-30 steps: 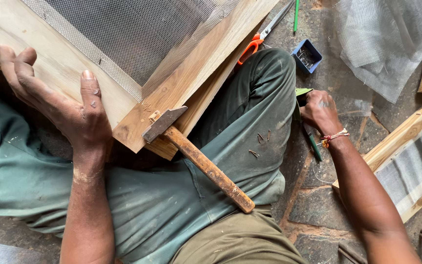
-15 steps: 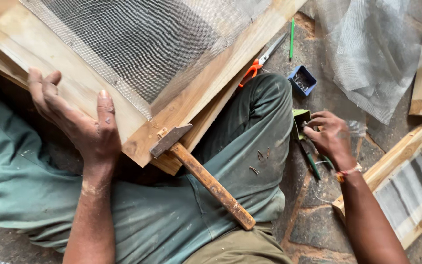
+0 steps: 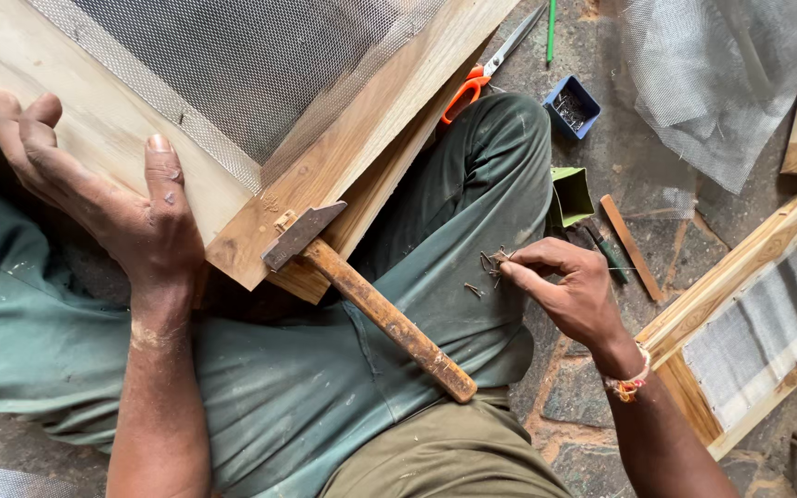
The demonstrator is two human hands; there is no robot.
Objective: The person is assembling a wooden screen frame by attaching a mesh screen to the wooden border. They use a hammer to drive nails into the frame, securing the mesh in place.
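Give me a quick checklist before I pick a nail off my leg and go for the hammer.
1. Left hand steadying the frame: ok, palm and thumb on its wood.
2. Nails within reach: ok, right hand pinches a small bunch on the thigh.
3. Hammer at hand: ok, lying free across the lap, head on the frame corner.
4. Mesh flat on frame: ok where visible.
5. Loose nails on trousers: not ok, a few lie scattered.
6. Scissors clear of knee: cannot tell.

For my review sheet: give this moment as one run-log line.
left hand: flat on wooden mesh frame | right hand: pinching small nails over thigh | hammer: resting on lap, unheld
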